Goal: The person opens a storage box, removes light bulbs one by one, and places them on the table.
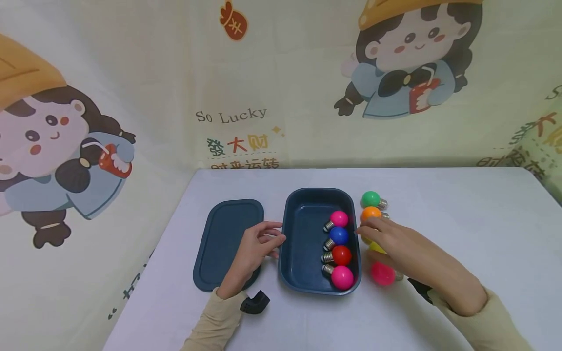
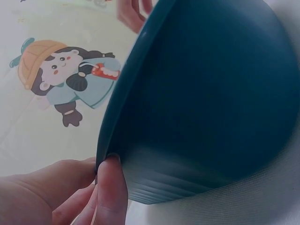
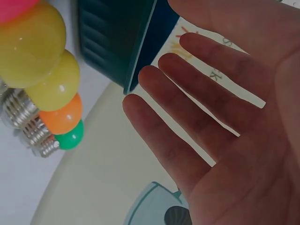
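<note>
A dark blue rectangular box (image 1: 303, 273) sits on the table between the hands. Along its right side lie several toy light bulbs: a pink one (image 1: 339, 219), a blue one (image 1: 339, 236), a red one (image 1: 341, 255) and another pink one (image 1: 342, 278). My left hand (image 1: 260, 242) pinches the box's left rim between thumb and finger, as the left wrist view shows. Over the loose bulbs right of the box hovers my right hand (image 1: 395, 243), fingers straight and spread, holding nothing. Its fingertips are close to the right rim. Yellow bulbs (image 3: 54, 84) are partly hidden under it in the head view.
A dark blue lid (image 1: 224, 239) lies flat left of the box, partly behind the left forearm. Beyond the right hand are a green bulb (image 1: 371, 199) and an orange bulb (image 1: 371, 213); nearer lies a pink bulb (image 1: 383, 274). A printed cloth (image 1: 307, 122) hangs behind the table.
</note>
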Tool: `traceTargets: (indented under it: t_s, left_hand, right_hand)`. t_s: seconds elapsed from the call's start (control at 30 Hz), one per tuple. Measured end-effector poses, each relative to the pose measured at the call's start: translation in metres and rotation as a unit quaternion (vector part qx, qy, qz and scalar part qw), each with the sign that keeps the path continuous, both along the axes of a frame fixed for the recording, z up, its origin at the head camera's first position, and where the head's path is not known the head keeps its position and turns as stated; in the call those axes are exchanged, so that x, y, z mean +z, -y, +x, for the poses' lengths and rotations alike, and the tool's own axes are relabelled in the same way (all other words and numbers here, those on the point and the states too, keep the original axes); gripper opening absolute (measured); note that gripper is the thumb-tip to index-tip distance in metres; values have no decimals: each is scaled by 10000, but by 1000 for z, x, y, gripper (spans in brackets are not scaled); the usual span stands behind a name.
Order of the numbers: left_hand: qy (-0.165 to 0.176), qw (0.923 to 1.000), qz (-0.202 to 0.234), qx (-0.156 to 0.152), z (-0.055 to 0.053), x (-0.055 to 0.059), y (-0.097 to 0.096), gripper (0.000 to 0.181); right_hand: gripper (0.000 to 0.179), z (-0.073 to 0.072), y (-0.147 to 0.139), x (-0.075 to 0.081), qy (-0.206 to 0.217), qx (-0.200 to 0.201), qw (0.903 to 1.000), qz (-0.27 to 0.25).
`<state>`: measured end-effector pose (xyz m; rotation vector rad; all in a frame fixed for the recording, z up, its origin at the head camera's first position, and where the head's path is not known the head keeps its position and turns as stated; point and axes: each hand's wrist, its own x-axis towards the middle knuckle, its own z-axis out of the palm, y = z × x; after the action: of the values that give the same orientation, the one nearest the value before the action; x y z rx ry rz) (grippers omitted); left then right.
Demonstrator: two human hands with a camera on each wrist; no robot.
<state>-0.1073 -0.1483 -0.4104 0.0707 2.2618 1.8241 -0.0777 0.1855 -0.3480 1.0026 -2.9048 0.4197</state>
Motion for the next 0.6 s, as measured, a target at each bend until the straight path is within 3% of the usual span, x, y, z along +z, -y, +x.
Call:
traceTargets:
  t_s: [0.27, 0.6]
  left_hand:
    - [-3, 10000, -5, 13, -1, -2, 0, 40]
    - [-63, 10000, -33, -12, -1, -4, 1, 39]
  right_hand:
    - [49, -13, 7, 0, 38, 118, 9998, -141]
    - [47, -29, 20, -4, -252, 231, 9994, 16]
